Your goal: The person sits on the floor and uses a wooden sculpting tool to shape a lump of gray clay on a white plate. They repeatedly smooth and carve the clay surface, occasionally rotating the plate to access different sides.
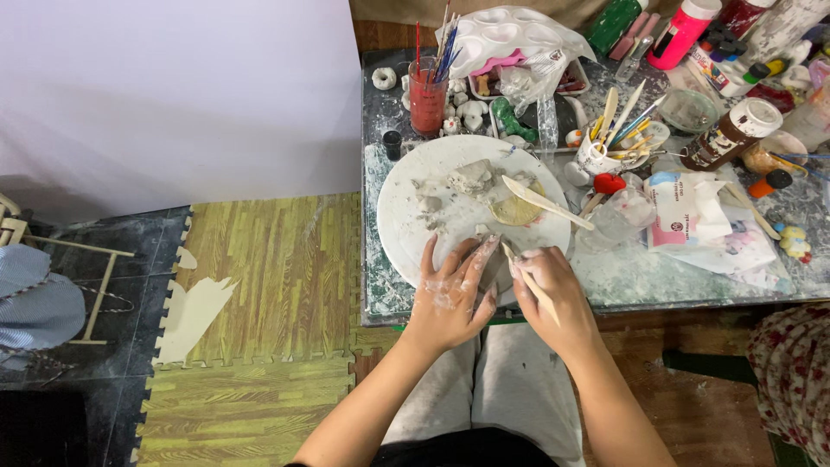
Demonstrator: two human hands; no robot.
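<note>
Clay piece (pixel 491 270) at near bench edge (pixel 380 298), on rim of white round board (pixel 406 216). Left hand (pixel 450 290) cupped round it, fingers slick w/ slip. Right hand (pixel 553 294) closed on thin wooden tool (pixel 529 281), tip at clay. Risks: wet grip slips, clay drops off edge onto lap; tool gouges too deep; elbow nr red water cup (pixel 427 95), could tip.

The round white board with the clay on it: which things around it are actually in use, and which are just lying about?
In use:
- left hand, pressing a small clay piece
- right hand, holding a wooden stick
- round white board

Lying about:
- clay lump
- wooden spatula
- red brush cup
- white palette
- brown bottle
</note>
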